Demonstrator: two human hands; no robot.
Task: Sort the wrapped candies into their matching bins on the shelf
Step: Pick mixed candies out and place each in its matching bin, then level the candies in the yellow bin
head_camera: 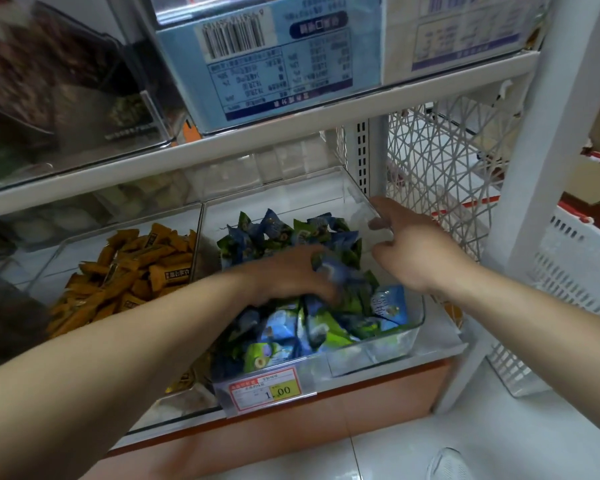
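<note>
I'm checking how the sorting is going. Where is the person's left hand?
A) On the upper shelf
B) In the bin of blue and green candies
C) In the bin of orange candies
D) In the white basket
B: the left hand lies among the blue and green candies in the clear bin, with the orange candies in the bin beside it.

Lower shelf (444,344): two bins are sitting side by side. L bin (184,403) is holding bar candies (125,271); R bin (409,327) is holding pouch candies (291,330), heaping toward its front. Price tag (264,389) is hanging on R bin's front edge. My L hand (291,271) is lying on the heap inside R bin; my R hand (416,251) is touching its R wall. Lattice panel (447,168) is standing just R of that bin, w/ a slotted basket (575,265) beyond. Upper shelf (257,133) is running overhead, carrying boxes (274,64).
</note>
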